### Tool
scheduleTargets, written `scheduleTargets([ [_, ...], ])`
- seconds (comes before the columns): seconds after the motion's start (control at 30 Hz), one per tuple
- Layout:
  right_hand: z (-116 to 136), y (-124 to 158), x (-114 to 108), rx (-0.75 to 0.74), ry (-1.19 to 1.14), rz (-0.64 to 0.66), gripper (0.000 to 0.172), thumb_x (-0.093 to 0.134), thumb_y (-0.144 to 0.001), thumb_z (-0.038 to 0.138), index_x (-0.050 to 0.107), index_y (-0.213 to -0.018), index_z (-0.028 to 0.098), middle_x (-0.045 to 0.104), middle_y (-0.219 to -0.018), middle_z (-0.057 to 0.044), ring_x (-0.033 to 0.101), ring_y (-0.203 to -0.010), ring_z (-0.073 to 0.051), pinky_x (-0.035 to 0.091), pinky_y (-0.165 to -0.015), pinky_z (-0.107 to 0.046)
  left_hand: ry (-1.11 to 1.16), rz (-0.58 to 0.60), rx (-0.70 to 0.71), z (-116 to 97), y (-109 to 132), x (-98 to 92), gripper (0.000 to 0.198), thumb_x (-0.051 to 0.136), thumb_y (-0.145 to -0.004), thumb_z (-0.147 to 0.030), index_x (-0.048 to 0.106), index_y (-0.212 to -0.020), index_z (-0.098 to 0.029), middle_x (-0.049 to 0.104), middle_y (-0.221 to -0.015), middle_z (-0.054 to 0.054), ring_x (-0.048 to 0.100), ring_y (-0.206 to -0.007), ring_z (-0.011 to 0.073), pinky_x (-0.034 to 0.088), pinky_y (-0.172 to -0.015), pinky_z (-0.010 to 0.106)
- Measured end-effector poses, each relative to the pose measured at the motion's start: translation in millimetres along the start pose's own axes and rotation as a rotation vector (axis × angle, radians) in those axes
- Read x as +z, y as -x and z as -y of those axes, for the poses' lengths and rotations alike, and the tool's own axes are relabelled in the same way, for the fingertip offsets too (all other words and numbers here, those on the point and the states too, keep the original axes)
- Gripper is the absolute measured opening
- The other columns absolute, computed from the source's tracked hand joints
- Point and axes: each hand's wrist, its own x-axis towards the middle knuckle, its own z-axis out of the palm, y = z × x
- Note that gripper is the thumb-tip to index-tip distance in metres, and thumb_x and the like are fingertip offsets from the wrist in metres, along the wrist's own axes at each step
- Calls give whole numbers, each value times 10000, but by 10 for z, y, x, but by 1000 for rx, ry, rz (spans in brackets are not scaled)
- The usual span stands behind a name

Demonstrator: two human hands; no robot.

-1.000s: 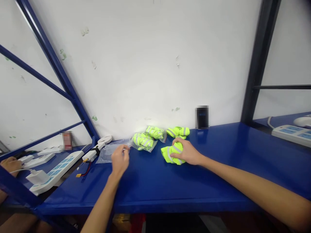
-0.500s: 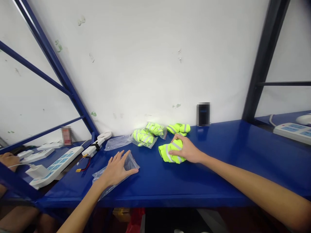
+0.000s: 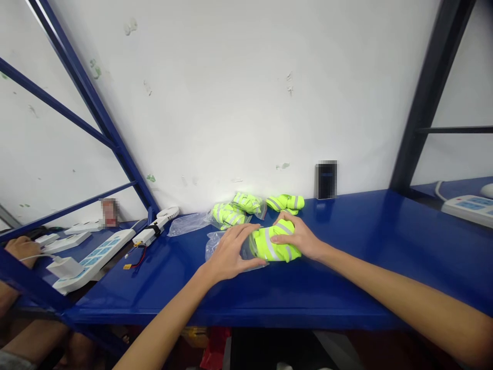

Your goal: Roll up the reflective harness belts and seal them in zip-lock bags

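My right hand [image 3: 298,237] lies over a folded neon-yellow vest with grey reflective stripes [image 3: 274,247] on the blue shelf [image 3: 346,267], fingers curled around it. My left hand [image 3: 231,253] presses a clear plastic bag [image 3: 215,241] flat against the shelf right beside the vest, with the bag's edge touching the vest. Behind them lie two bagged yellow vests [image 3: 230,211] and one loose folded vest [image 3: 287,202]. Another clear empty bag [image 3: 187,224] lies to the left.
A small dark box [image 3: 326,180] stands against the white wall. White power strips [image 3: 92,256], a small white fan [image 3: 166,213] and a battery with red wires [image 3: 138,241] lie at the left. Another person's hand [image 3: 21,249] rests at far left. Another power strip [image 3: 468,205] sits at right.
My left hand pulled one clear bag off the pile at the left, then slid it right to the vest. My right hand stayed on the vest.
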Motion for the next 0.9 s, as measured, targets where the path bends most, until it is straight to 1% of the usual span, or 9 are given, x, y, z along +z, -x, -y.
scheduleTargets([
  [0.1, -22, -5, 13, 13, -61, -58, 421, 814, -591, 401, 505, -799, 205, 511, -715, 52, 497, -658, -141, 393, -596, -251, -24, 18, 73, -75, -161, 113, 759, 573, -798, -628, 330, -1424, -273, 463, -1409, 92, 427, -1289, 274, 339, -1087, 446],
  [0.23, -53, -27, -26, 58, -186, -182, 423, 811, -585, 371, 488, -808, 212, 535, -711, 52, 523, -652, -147, 419, -610, -263, -73, 2, 80, -203, -389, 231, 749, 487, -853, -623, 256, -1461, -252, 419, -1426, 127, 381, -1319, 300, 316, -1085, 494],
  [0.37, -80, -49, -98, 96, -324, -208, 421, 794, -610, 364, 495, -866, 213, 567, -754, 36, 553, -688, -160, 445, -645, -279, -68, 18, 104, -299, -548, 254, 751, 461, -862, -629, 221, -1475, -269, 426, -1402, 129, 398, -1302, 304, 330, -1067, 502],
  [0.43, -97, -65, -123, 105, -321, -200, 420, 796, -607, 347, 502, -873, 208, 566, -765, 31, 559, -717, -167, 452, -670, -287, -43, 40, 95, -315, -562, 253, 767, 468, -854, -637, 199, -1480, -284, 415, -1414, 124, 398, -1305, 303, 342, -1061, 500],
  [0.53, -134, -84, -116, 97, -202, -196, 392, 781, -622, 345, 520, -875, 200, 570, -812, 16, 568, -790, -189, 459, -726, -310, -23, 62, 94, -286, -523, 290, 946, 588, -759, -662, 135, -1493, -273, 355, -1464, 133, 357, -1341, 325, 345, -1066, 507],
  [0.6, -165, -88, -73, 29, -82, -209, 372, 750, -655, 343, 538, -927, 202, 581, -916, -2, 566, -902, -215, 450, -822, -340, -47, 54, 85, -234, -492, 344, 1007, 679, -717, -583, 123, -1491, -259, 355, -1464, 139, 358, -1341, 331, 353, -1063, 504],
  [0.67, -196, -83, -11, -60, 17, -219, 398, 707, -700, 329, 536, -1040, 215, 572, -1029, -18, 545, -1000, -230, 424, -906, -363, -87, 36, 43, -169, -475, 402, 984, 717, -706, -458, 148, -1481, -245, 388, -1438, 142, 388, -1318, 334, 371, -1044, 504],
  [0.77, -229, -76, 65, -102, 68, -192, 456, 639, -771, 323, 478, -1188, 232, 562, -1058, -26, 546, -1004, -225, 426, -924, -379, -94, 48, -31, -88, -463, 447, 998, 731, -667, -385, 161, -1471, -226, 434, -1396, 150, 441, -1266, 349, 407, -1000, 505],
  [0.9, -234, -63, 67, -80, 62, -88, 435, 615, -813, 372, 478, -1202, 234, 571, -1010, -28, 563, -965, -227, 444, -910, -388, -38, 66, -67, -97, -426, 419, 978, 737, -655, -480, 212, -1439, -224, 490, -1322, 142, 489, -1203, 346, 438, -951, 493],
])
